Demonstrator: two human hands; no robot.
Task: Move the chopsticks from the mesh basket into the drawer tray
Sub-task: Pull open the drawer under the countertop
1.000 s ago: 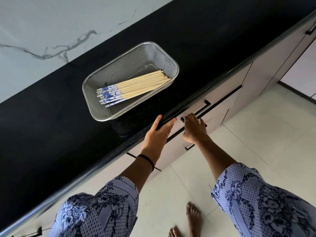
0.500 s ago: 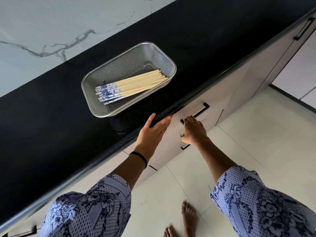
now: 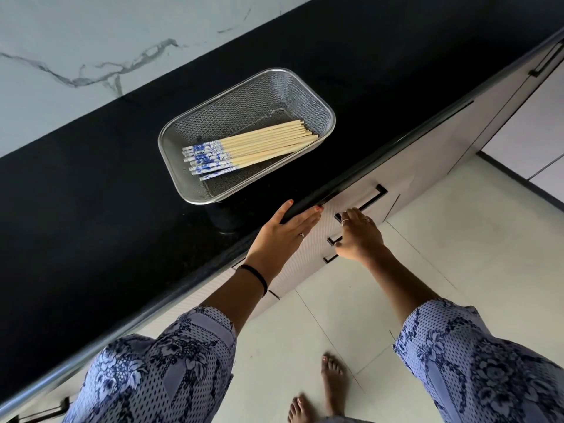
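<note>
Right hand (image 3: 359,236) curled shut around a thin black bar handle (image 3: 363,205) on the pale drawer front (image 3: 311,248), fingers hooked behind the bar, silver rings on two of them. Left hand (image 3: 282,233) flat and spread, gripping nothing, palm down against the rounded black edge of the bench (image 3: 91,209), fingertips with red polish lying over that edge, thumb up on the top surface. Thin black band (image 3: 254,274) around the left wrist; loose sleeves (image 3: 476,361) of blue floral printed cloth on both forearms.

Just beyond the left hand, on the glossy black stone top, a rectangular mesh basket (image 3: 195,193) of fine silver wire with rounded corners and a smooth metal rim. Inside it, chopsticks (image 3: 250,146) in a flat bundle lying slantwise on the mesh floor: slim pale wooden sticks, thick ends wrapped in blue-and-white patterned coating and pointing left, plain tips toward the right wall of the basket. Drawer closed, tray inside not visible.

Behind the bench, a white marble wall (image 3: 76,41) with grey veins. Below, pale square floor tiles (image 3: 427,285) with thin dark joints, and bare feet (image 3: 331,380) with painted nails
</note>
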